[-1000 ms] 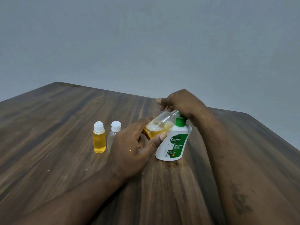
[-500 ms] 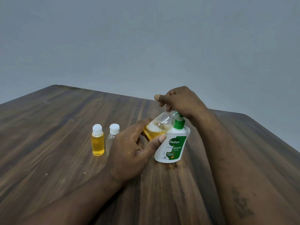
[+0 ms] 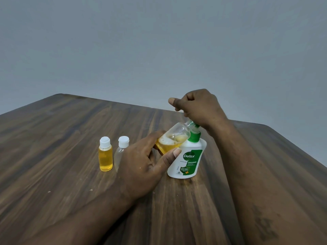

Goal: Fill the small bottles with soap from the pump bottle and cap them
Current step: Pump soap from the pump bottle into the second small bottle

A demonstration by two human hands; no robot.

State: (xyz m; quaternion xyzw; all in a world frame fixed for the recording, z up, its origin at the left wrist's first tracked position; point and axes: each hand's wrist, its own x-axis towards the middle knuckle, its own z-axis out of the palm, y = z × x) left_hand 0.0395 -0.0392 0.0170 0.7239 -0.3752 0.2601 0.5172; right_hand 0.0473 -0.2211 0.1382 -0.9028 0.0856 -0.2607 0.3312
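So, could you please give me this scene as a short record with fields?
left hand: holds the uncapped small bottle, tilted, partly filled with yellow soap
right hand: fingers curled over the head of the Dettol pump bottle
filling: bottle mouth by the green pump
full capped bottle: yellow soap, upright on the wooden table
clear capped bottle: beside it, looks empty

One view only, from a camera worn on the person's head, facing forward and down over the table [image 3: 74,142]. The wide lens takes in the table's far corner at mid-left and a grey wall [image 3: 159,41] across the upper half. Both forearms enter from the bottom edge. The left hand [image 3: 141,163] and right hand [image 3: 198,106] sit just right of centre, at arm's reach, on the small bottle [image 3: 175,137] and pump bottle [image 3: 189,161].
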